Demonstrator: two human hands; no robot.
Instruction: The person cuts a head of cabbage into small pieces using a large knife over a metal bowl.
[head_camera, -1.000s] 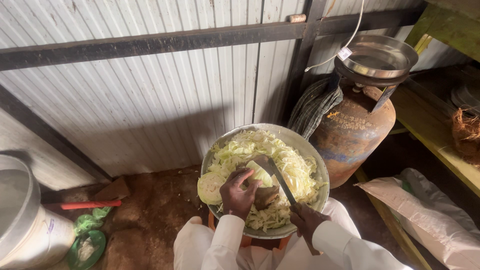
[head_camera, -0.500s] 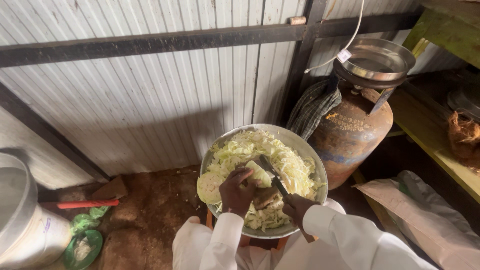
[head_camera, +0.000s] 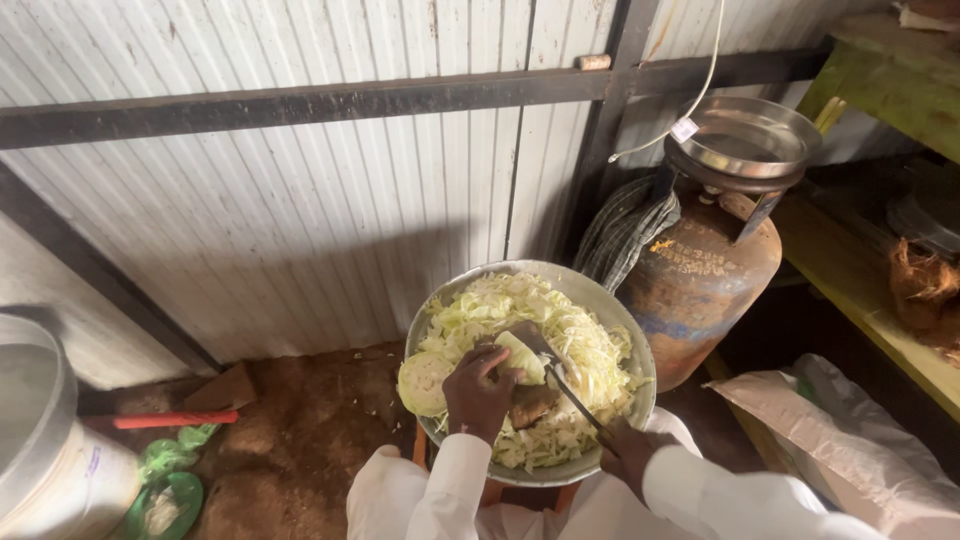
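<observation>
Sitting low by the wall, a metal bowl (head_camera: 632, 340) is heaped with pale shredded cabbage (head_camera: 580, 340). A cabbage half (head_camera: 425, 382) leans on its left rim, cut face up. The left hand (head_camera: 478, 390) has its fingers curled around a cabbage wedge (head_camera: 523, 357) over the shreds. The right hand (head_camera: 628, 452) is closed round a knife (head_camera: 560, 375), blade against the wedge. A rusty gas cylinder (head_camera: 700, 285) stands just beside, a steel plate (head_camera: 745, 140) on top.
</observation>
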